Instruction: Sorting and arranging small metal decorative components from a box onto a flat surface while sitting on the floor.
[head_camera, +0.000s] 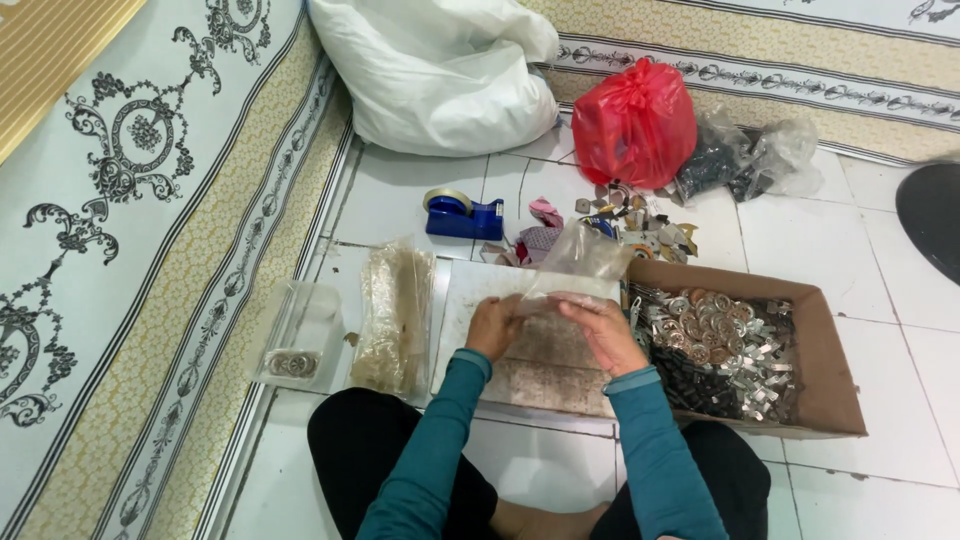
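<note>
White sack (440, 70), red bag (634, 125), blue tape dispenser (462, 215) (near wall), cardboard box (835, 370) of metal parts.

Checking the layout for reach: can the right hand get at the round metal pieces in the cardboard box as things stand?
Probably yes. The right hand sits just beside the open-topped cardboard box, and nothing covers the round metal pieces. But both hands grip a clear plastic bag, which it would have to release first.

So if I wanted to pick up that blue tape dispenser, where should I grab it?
Probably by the low blue body of the tape dispenser, coming from above and pinching its two long sides. It sits flat on the tile floor with bare floor around it; the roll stands up at its left end, so the lower right half looks easier to pinch.
</note>
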